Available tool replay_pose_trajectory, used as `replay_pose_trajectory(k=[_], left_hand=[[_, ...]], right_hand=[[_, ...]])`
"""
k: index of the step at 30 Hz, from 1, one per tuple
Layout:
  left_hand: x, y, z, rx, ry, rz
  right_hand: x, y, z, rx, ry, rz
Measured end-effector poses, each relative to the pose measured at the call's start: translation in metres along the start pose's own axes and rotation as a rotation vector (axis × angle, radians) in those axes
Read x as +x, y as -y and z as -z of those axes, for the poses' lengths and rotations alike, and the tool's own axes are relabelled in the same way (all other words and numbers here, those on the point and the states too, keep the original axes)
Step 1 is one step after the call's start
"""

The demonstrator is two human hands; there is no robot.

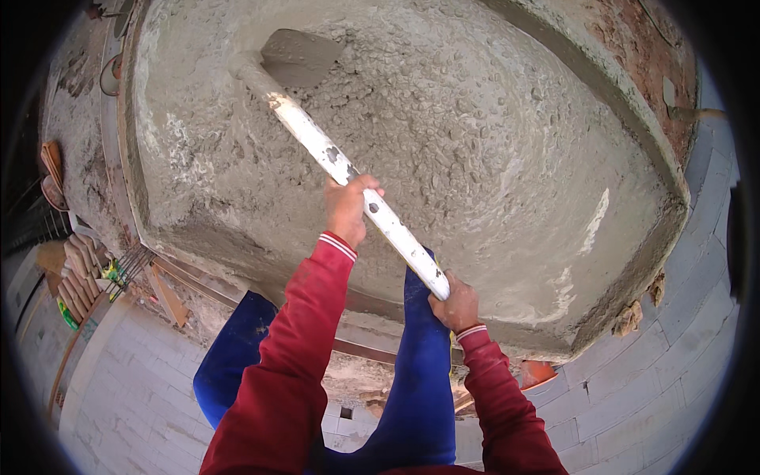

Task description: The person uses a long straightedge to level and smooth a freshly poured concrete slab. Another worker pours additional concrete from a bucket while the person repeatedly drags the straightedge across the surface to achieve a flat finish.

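Both my hands grip the long white handle of a mixing hoe, its paint chipped with dark patches. My left hand is wrapped round the middle of the handle. Lower down, my right hand closes round the handle's near end. The hoe's blade, coated in grey mix, lies partly sunk at the far left of the wet mortar. Lumpy mortar gathers beside the blade, and smoother, wetter mortar spreads to the right. A wide, shallow mixing trough holds it all, its walls smeared grey.
My blue-trousered legs stand against the trough's near edge. Stacked bags and thin metal rods lie at the left. Grey paving runs along the right and front. An orange object sits under the trough's near right edge.
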State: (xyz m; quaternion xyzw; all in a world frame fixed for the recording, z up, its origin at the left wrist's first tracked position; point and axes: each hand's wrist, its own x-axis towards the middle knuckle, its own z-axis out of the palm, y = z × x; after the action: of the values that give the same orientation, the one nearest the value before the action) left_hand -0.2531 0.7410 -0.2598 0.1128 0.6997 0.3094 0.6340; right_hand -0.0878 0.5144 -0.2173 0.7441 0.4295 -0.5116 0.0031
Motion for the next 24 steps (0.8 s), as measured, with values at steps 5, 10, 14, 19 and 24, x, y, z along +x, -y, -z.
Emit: replay_pose_trajectory(k=[5,10,14,19,24], left_hand=[[0.075,-0.143,0.017,-0.003,-0.134,-0.327],[0.119,-0.201,0.073,0.017,-0.186,-0.262],[0.079,-0.073,0.042,-0.071,-0.278,-0.095],[-0.088,0.045,-0.049,-0.163,0.021,0.193],[-0.159,0.084,-0.106,-0.251,0.125,0.407]], right_hand=[[0.113,0.110,0.037,0.063,0.036,0.264],[0.126,0.178,0.052,0.139,-0.014,0.417],[0.065,0.089,0.042,-0.022,-0.016,0.245],[-0.097,-0.028,0.112,-0.142,-0.070,-0.009],[-0.167,-0.079,0.185,-0.348,-0.013,-0.180]])
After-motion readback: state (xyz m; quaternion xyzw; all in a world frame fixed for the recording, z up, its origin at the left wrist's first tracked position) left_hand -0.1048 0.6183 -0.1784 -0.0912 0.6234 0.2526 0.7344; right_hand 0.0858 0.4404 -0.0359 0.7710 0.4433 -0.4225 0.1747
